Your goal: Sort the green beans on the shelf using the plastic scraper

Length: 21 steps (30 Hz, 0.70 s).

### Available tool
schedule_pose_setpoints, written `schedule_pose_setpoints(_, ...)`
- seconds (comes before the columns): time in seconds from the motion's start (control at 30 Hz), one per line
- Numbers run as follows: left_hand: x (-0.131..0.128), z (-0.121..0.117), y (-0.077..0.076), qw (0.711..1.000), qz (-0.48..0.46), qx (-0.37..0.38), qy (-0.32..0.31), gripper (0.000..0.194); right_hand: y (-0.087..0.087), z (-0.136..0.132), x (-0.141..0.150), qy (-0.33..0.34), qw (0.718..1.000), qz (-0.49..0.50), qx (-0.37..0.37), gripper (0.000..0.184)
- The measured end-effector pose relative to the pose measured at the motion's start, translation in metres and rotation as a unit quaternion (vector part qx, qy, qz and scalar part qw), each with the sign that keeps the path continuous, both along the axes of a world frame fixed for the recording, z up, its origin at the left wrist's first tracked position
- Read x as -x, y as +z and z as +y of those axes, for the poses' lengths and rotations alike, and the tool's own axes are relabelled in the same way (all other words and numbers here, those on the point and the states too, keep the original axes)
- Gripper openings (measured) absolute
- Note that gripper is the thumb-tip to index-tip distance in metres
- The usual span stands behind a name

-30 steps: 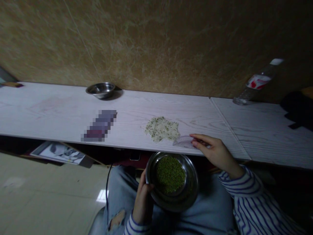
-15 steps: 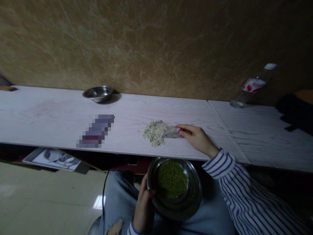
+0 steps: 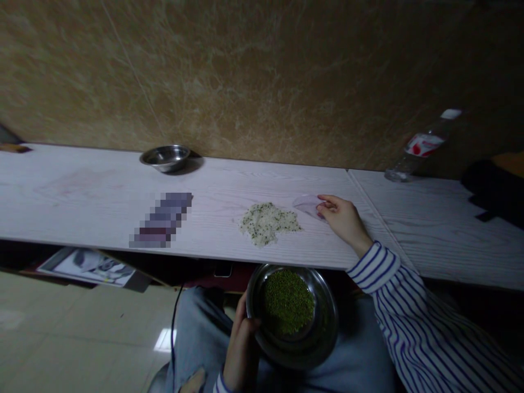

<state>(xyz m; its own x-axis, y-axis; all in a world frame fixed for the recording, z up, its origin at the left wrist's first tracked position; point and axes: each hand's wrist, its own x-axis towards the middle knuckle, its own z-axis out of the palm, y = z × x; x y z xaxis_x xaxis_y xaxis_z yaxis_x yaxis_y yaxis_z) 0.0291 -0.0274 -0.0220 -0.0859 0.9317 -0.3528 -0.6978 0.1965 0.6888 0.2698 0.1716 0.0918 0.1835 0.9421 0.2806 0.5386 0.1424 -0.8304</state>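
Note:
My left hand (image 3: 242, 333) is closed round the left rim of a metal bowl (image 3: 325, 335) over my lap. Green beans (image 3: 289, 300), probably mung beans by their look, cover the bowl's bottom. On the tabletop lies a flat heap of white grains mixed with green beans (image 3: 266, 222). To the right of that heap, my right hand (image 3: 341, 218) pinches a thin, see-through plastic piece (image 3: 306, 203) between thumb and fingers. The piece is apart from the heap, and its exact kind is unclear.
A small metal bowl (image 3: 166, 158) stands near the wall on the whitish tabletop (image 3: 221, 180). Left of the heap is a blurred-out flat object (image 3: 161, 220). A plastic bottle (image 3: 423, 146) stands at the right, beside dark cloth (image 3: 497, 188). Under the tabletop is an open shelf (image 3: 139, 273).
My right hand has drawn the plastic piece back and to the right, off the heap. The heap's right part now lies uncovered. My left hand and the large bowl have stayed put.

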Motion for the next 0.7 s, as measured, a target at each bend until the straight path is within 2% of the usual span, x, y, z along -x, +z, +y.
schedule_pose_setpoints(0.13,0.001,-0.001,-0.006,1.000,0.020,-0.003,0.005,0.050,-0.001,0.010,0.003,0.000,1.000,-0.023,0.015,0.036)
schedule_pose_setpoints(0.33,0.002,-0.005,-0.010,0.999,0.037,-0.008,0.000,0.053,-0.005,0.012,0.013,0.079,0.996,0.029,0.036,0.032)
schedule_pose_setpoints(0.7,-0.001,-0.003,0.009,1.000,0.013,0.005,0.015,0.055,0.008,0.002,0.036,0.169,0.976,0.087,0.106,0.029)
